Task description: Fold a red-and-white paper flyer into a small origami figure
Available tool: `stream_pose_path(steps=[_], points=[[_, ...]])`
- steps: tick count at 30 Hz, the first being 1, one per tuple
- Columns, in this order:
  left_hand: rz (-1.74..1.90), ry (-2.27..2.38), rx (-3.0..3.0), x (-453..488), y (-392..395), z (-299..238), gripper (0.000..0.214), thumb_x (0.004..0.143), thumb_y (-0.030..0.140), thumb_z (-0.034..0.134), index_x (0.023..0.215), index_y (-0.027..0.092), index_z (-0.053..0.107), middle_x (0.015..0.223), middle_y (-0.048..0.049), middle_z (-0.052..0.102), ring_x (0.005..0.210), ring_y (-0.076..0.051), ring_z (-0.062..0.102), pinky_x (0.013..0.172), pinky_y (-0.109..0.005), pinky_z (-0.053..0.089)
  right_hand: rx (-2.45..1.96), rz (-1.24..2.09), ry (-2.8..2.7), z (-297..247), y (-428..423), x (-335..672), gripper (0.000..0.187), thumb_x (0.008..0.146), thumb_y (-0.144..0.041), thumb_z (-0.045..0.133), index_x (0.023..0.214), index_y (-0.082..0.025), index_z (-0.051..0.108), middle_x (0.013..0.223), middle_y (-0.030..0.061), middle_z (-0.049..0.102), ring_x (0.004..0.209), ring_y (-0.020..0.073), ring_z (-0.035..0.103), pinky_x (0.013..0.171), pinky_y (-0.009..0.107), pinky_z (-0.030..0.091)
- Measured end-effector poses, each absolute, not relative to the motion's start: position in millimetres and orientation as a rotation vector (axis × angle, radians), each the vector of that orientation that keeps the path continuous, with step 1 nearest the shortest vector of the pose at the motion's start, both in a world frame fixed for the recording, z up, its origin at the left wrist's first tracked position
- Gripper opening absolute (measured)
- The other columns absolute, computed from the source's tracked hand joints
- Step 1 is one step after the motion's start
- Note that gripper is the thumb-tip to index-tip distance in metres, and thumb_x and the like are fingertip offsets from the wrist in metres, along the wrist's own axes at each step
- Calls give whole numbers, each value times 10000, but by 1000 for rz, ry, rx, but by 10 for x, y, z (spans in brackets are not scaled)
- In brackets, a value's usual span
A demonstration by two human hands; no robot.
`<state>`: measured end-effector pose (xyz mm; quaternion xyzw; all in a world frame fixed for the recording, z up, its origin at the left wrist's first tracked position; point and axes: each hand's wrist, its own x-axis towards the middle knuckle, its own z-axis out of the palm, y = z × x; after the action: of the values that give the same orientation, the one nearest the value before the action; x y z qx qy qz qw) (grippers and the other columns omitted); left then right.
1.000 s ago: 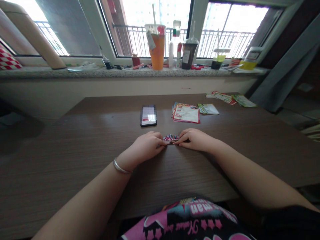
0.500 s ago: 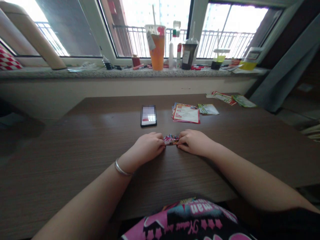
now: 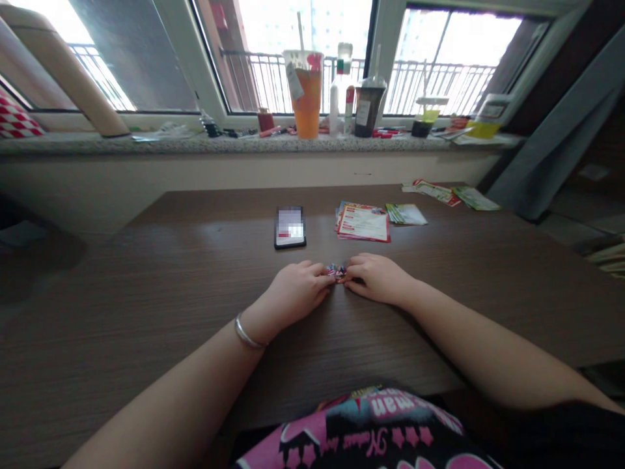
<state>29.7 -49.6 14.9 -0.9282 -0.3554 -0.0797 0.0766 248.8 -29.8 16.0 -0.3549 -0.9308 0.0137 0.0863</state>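
Note:
Between my two hands, a small strip of folded, colourful printed paper (image 3: 337,273) lies low over the table, its top edge looking crinkled. My left hand (image 3: 303,290), with a silver bangle at the wrist, pinches and covers its left part. On the other side, the fingers of my right hand (image 3: 375,276) are closed on the right end. Only a short patterned stretch shows between the fingertips. Just beyond my left hand lies a phone (image 3: 290,228) with a blurred screen.
A stack of printed cards (image 3: 364,223) lies beyond my right hand, beside smaller green-and-white cards (image 3: 406,214). More cards (image 3: 437,191) are at the far right. On the windowsill (image 3: 170,146) stand a cup of orange drink (image 3: 307,98), a dark drink cup (image 3: 368,107) and bottles.
My left hand has slid right, closer to my right hand, over more of the paper strip. Less of the strip shows between them. My right hand has hardly moved.

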Motion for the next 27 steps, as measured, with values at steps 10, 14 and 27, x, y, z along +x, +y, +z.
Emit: stream_pose_path(steps=[10, 14, 27], points=[[-176, -1088, -2778, 355, -527, 162, 242, 906, 167, 474, 1047, 183, 669, 979, -84, 637, 861, -206, 576, 757, -334, 489, -883, -133, -2842, 105, -282, 2472, 247, 924, -270, 480, 1005, -211, 706, 919, 69, 673, 838, 177, 577, 742, 286, 386], [-164, -1091, -2767, 395, -535, 141, 227, 887, 125, 469, 1010, 157, 657, 972, -92, 629, 849, -204, 568, 738, -329, 482, -911, -162, -2867, 109, -328, 2410, 243, 925, -262, 475, 927, -177, 703, 913, 85, 664, 824, 174, 573, 724, 283, 383], [-134, -1012, -2783, 428, -554, 73, 210, 874, 133, 467, 952, 121, 662, 984, -113, 632, 897, -236, 565, 786, -368, 470, -1039, -148, -2844, 106, -377, 2301, 260, 934, -260, 461, 926, -159, 701, 932, 91, 671, 828, 179, 588, 726, 282, 399]])
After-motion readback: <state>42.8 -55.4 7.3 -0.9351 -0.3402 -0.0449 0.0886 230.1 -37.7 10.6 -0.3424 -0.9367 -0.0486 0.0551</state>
